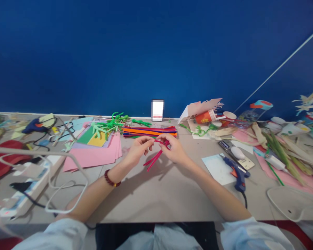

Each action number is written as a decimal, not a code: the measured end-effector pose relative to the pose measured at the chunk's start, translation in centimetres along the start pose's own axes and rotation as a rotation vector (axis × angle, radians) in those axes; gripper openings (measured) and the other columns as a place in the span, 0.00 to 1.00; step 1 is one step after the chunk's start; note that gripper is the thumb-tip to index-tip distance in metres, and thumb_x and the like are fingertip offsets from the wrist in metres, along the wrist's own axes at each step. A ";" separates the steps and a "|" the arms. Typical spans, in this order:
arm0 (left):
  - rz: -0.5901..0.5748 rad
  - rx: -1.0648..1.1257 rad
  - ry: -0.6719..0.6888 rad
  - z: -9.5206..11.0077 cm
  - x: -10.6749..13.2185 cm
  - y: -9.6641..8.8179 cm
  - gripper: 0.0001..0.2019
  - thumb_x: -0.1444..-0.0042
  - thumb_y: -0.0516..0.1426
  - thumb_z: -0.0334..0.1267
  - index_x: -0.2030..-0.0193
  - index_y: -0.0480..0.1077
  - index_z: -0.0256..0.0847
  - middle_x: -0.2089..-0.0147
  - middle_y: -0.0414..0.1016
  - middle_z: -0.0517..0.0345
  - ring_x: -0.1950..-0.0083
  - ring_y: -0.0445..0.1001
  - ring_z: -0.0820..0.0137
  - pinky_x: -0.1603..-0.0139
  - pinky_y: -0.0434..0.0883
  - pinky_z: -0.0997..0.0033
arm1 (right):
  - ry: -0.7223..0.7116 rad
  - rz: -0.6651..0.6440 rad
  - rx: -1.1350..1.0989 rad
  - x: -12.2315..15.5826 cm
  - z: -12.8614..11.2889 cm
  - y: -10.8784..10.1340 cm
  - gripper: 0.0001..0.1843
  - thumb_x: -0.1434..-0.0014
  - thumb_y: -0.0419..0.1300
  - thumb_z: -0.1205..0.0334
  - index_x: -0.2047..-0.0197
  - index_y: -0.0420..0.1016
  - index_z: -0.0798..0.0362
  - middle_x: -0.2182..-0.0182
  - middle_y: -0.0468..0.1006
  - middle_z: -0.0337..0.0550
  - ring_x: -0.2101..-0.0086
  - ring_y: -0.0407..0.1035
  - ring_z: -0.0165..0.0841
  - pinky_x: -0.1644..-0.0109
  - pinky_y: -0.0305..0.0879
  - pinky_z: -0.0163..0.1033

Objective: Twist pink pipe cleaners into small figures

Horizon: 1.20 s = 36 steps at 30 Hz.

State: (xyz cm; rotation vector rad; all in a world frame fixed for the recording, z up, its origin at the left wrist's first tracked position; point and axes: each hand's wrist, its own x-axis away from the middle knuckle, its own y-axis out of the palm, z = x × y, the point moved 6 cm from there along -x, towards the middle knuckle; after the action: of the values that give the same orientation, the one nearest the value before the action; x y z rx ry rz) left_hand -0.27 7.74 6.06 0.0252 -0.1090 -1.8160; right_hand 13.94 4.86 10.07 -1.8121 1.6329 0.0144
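Note:
Bright pink-red pipe cleaners (153,160) hang down from between my hands, over the middle of the table, with two or more loose ends pointing down and left. My right hand (175,148) is closed round their upper part, which looks bent or looped. My left hand (141,147) pinches at the tip of a short pink length that reaches across from the right hand; its fingertips partly cover that end. Just beyond both hands lies a bundle of pipe cleaners (150,132) in red, orange, purple and green.
Left are pink paper sheets (94,155), green pipe-cleaner shapes (112,123) and a white power strip (33,185) with looping cables. At right lie a blue glue gun (238,173), a phone (236,154), paper cups (206,117) and dried leaves (284,158). A blue panel (146,52) stands behind.

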 end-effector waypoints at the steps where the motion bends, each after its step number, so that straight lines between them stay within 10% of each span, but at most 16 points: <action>1: 0.001 -0.012 0.035 0.2 -0.1 -0.1 0.12 0.52 0.62 0.45 0.69 0.72 0.37 0.78 0.68 0.60 0.80 0.62 0.79 0.84 0.56 0.80 | 0.060 -0.028 -0.058 0.0 0.2 0.0 0.10 0.44 0.54 0.68 0.58 0.67 0.52 0.69 0.71 0.39 0.70 0.66 0.29 0.66 0.63 0.36; 10: -0.131 -0.464 0.548 3.9 0.2 0.3 0.09 0.48 0.60 0.39 0.60 0.74 0.39 0.60 0.75 0.52 0.65 0.71 0.74 0.74 0.66 0.79 | 0.188 -0.158 -0.191 0.1 0.6 -0.1 0.06 0.43 0.55 0.60 0.62 0.63 0.51 0.70 0.67 0.35 0.72 0.62 0.27 0.67 0.61 0.34; 20: -0.171 -0.581 0.695 4.3 1.0 0.7 0.07 0.43 0.57 0.39 0.65 0.74 0.39 0.66 0.74 0.53 0.69 0.68 0.74 0.74 0.63 0.77 | 0.158 -0.246 -0.198 0.3 0.3 0.2 0.09 0.42 0.53 0.63 0.57 0.61 0.50 0.66 0.67 0.37 0.71 0.61 0.27 0.64 0.62 0.35; 36: -0.105 -0.252 0.357 2.0 -0.3 0.2 0.13 0.48 0.60 0.42 0.58 0.73 0.39 0.65 0.76 0.54 0.74 0.69 0.77 0.78 0.65 0.78 | 0.387 -0.162 -0.481 0.3 1.6 0.7 0.12 0.48 0.62 0.56 0.66 0.65 0.52 0.72 0.74 0.37 0.71 0.70 0.29 0.66 0.65 0.35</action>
State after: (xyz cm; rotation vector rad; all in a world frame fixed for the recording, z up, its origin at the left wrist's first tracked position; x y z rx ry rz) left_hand -0.16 8.08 8.08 0.1780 0.3798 -1.8890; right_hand 14.09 5.43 8.40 -2.4316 1.8522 -0.0192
